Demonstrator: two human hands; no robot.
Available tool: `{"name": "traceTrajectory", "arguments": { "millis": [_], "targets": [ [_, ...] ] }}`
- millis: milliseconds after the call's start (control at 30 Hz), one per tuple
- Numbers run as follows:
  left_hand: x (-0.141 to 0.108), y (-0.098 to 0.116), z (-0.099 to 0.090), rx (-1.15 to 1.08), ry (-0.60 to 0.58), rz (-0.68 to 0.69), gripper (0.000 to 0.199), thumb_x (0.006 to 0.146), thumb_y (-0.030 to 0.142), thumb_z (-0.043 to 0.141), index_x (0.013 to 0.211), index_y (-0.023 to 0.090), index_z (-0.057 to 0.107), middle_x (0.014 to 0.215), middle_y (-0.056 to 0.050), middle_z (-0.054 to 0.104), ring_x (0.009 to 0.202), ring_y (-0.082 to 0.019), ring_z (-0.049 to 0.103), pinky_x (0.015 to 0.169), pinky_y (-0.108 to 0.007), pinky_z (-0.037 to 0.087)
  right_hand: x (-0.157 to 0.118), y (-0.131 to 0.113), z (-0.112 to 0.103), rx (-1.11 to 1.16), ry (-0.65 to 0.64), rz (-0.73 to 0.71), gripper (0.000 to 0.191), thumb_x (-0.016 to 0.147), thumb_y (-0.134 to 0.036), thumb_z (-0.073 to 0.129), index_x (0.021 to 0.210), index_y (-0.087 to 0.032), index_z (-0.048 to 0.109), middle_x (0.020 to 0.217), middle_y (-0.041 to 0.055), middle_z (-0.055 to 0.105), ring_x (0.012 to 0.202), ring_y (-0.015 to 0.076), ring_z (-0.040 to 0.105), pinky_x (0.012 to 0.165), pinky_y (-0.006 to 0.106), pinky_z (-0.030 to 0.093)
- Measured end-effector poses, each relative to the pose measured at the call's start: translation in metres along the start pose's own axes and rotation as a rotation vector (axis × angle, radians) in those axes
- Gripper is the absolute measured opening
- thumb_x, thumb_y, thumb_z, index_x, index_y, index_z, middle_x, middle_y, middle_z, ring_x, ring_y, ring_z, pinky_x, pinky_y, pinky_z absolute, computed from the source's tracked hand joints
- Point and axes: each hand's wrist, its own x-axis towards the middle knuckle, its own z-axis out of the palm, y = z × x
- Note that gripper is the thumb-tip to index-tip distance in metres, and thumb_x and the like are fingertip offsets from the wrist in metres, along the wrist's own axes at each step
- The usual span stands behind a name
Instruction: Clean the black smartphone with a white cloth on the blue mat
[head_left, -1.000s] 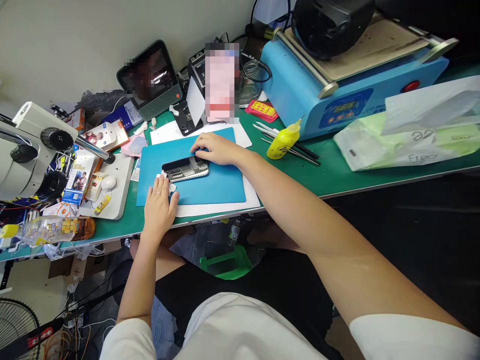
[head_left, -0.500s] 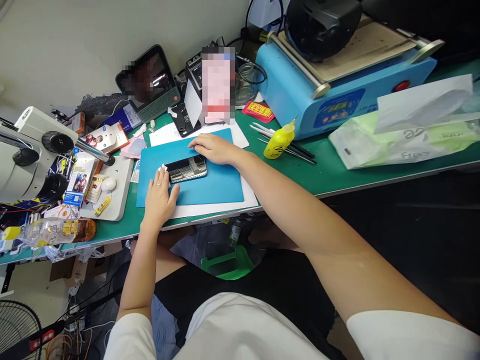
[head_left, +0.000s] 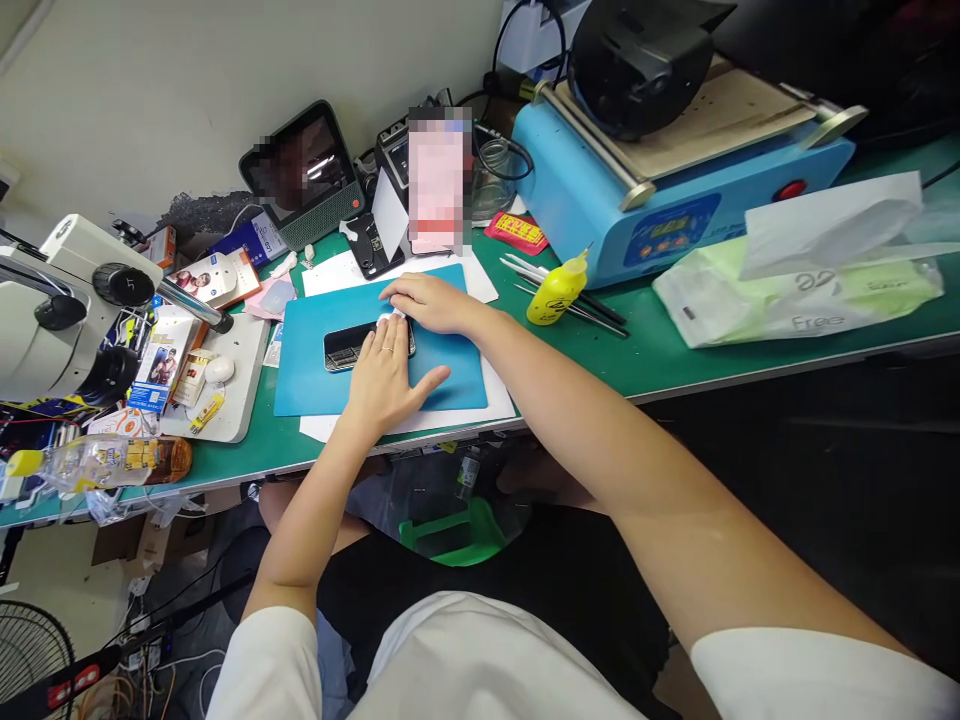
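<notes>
Hands [head_left: 381, 376] at black phone [head_left: 343, 350]: glossy, reflective, silvery-rimmed, lying flat.

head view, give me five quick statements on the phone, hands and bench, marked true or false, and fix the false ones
1. The phone lies on the blue mat. True.
2. The right hand grips the yellow bottle. False: it is beside the phone's right end, away from the bottle.
3. The left hand reaches over the phone, fingers extended. True.
4. The yellow bottle stands on the blue mat. False: it stands on the green bench, right of the mat.
5. The drink bottle at the left lies on its side. True.
</notes>
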Motion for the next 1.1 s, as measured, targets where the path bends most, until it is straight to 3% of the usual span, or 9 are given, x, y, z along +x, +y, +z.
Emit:
{"name": "traceTrajectory", "arguments": {
  "millis": [133,367,600,767,900,1100],
  "targets": [
    [-0.008,0.003,0.001,0.026,0.026,0.011,0.102,0.103,0.080,0.031,0.170,0.004,0.027,0.175,-0.024,0.031,0.166,-0.036,0.026,0.135,-0.054,0.023,0.000,-0.001,-0.001,0.001,-0.017,0.014,0.038,0.102,-0.028,0.046,0.122,-0.019,0.077,0.127,0.0144,0.075,0.123,0.0314,0.067,0.112,0.053,0.050],
    [-0.021,-0.039,-0.012,0.082,0.115,-0.152,0.089,0.108,0.071,0.026,0.169,0.006,0.032,0.173,-0.022,0.038,0.162,-0.036,0.035,0.133,-0.055,0.028,0.002,-0.003,0.000,-0.040,-0.042,0.002,0.038,0.102,-0.028,0.045,0.121,-0.017,0.076,0.125,0.0158,0.075,0.121,0.0315,0.066,0.110,0.053,0.050],
    [-0.037,-0.054,-0.012,0.086,0.092,-0.147,0.085,0.109,0.068,0.029,0.170,0.010,0.031,0.177,-0.020,0.029,0.166,-0.036,0.026,0.133,-0.059,0.024,0.001,-0.004,0.000,-0.068,-0.049,0.008,0.037,0.103,-0.029,0.047,0.117,-0.019,0.079,0.117,0.0132,0.074,0.118,0.0295,0.066,0.109,0.049,0.050],
    [-0.051,-0.067,-0.019,0.081,0.110,-0.208,0.083,0.110,0.066,0.027,0.169,0.009,0.034,0.174,-0.020,0.034,0.164,-0.038,0.030,0.132,-0.060,0.026,0.001,-0.008,-0.002,-0.074,-0.070,0.029,0.037,0.104,-0.031,0.047,0.118,-0.019,0.079,0.118,0.0135,0.073,0.118,0.0296,0.066,0.108,0.049,0.051],
    [-0.053,-0.065,-0.025,0.112,0.133,-0.196,0.079,0.110,0.066,0.027,0.162,0.012,0.049,0.167,-0.016,0.049,0.162,-0.039,0.035,0.132,-0.061,0.027,0.000,-0.011,-0.003,-0.075,-0.080,0.041,0.037,0.103,-0.029,0.047,0.117,-0.017,0.078,0.119,0.0146,0.072,0.117,0.0295,0.066,0.108,0.049,0.051],
    [-0.078,-0.053,-0.025,0.114,0.144,-0.190,0.079,0.109,0.064,0.031,0.158,0.007,0.054,0.162,-0.021,0.053,0.157,-0.038,0.045,0.130,-0.060,0.034,-0.002,-0.010,-0.002,-0.067,-0.065,0.040,0.035,0.103,-0.029,0.048,0.115,-0.019,0.079,0.117,0.0133,0.073,0.117,0.0301,0.066,0.107,0.050,0.052]
  ]
}}
